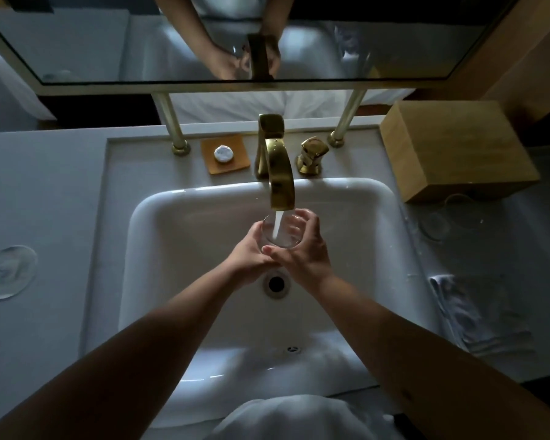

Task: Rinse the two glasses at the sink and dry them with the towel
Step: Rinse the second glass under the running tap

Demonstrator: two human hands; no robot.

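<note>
A clear glass (281,231) is held over the white sink (178,223), under water running from the gold faucet (275,166). My left hand (250,254) grips its left side and my right hand (302,249) wraps round its right side and rim. The second clear glass (454,214) lies on its side on the counter to the right, in front of the wooden box. A folded white towel (477,312) lies on the counter at the right of the basin.
A gold tap handle (311,154) stands right of the faucet, and a tan soap dish (224,154) with a round white soap to its left. A wooden box (458,150) sits at back right. A glass dish (7,271) lies at left. A mirror (204,42) hangs above.
</note>
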